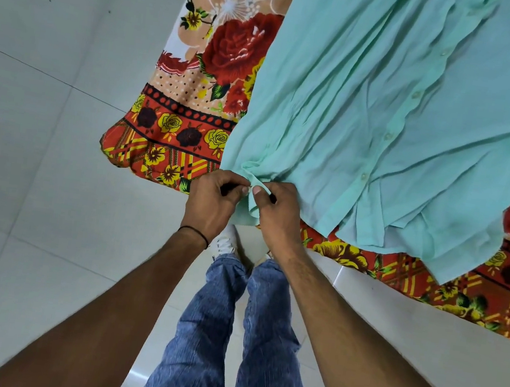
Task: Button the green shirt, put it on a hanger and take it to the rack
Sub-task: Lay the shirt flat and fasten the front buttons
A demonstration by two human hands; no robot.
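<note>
while the crumpled mint-green button-front shirt (373,111) lies on the red floral bedsheet (189,138), left hand (210,201) and right hand (278,214) together pinch its edge at seven o'clock.

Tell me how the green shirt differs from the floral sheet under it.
The green shirt is plain, one colour; the floral sheet is busy with red and yellow roses. The shirt is creased and carries a row of buttons; the sheet lies smoother and shows none. The shirt lies on top, the sheet beneath. Both are cloth.
</note>
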